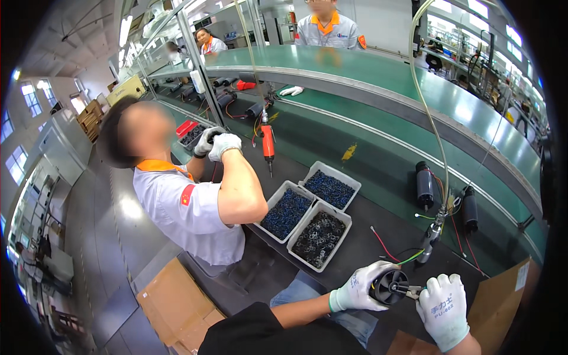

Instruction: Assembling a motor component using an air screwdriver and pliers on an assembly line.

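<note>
Black ribbed cylindrical motor [389, 287] gripped in knit-gloved left hand [359, 289]; right hand [444, 309] closed on metal pliers [409, 290]

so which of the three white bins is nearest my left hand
The bin of dark rings, lowest of the three, sits nearest your left hand; the other two hold blue parts and lie farther up the bench.

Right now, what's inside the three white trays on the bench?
Two white trays hold heaps of small dark blue parts. The third tray holds small black and grey ring-like pieces. Each heap covers its tray floor, so anything underneath is hidden.
</note>
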The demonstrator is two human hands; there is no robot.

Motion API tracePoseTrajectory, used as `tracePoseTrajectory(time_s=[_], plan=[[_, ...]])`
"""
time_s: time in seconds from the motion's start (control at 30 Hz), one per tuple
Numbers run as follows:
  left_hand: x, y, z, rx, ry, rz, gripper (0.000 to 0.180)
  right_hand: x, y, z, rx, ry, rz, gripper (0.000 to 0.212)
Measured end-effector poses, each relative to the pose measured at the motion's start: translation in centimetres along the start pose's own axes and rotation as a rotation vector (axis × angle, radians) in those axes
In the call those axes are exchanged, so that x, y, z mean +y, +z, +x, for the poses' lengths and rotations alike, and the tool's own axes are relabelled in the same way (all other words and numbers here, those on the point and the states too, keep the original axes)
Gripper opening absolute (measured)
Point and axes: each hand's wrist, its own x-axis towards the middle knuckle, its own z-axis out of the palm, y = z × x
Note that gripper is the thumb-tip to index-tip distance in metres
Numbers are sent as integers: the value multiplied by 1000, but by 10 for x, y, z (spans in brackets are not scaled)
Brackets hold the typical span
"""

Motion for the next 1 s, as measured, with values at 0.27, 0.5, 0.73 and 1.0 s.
tracePoseTrajectory(time_s=[0.27,0.5,0.73,1.0], plan=[[0,-6,0,-31,-18,-16,91,3,-3,5,-9,-23,-77,20],[-6,-7,0,-97,19,-47,95,17,-4,10,-59,-141,-148,14],[-12,-9,1,-145,48,-63,98,22,-6,14,-47,-181,-138,13],[-19,-12,5,-228,72,-122,98,28,5,16,80,-240,-129,17]])
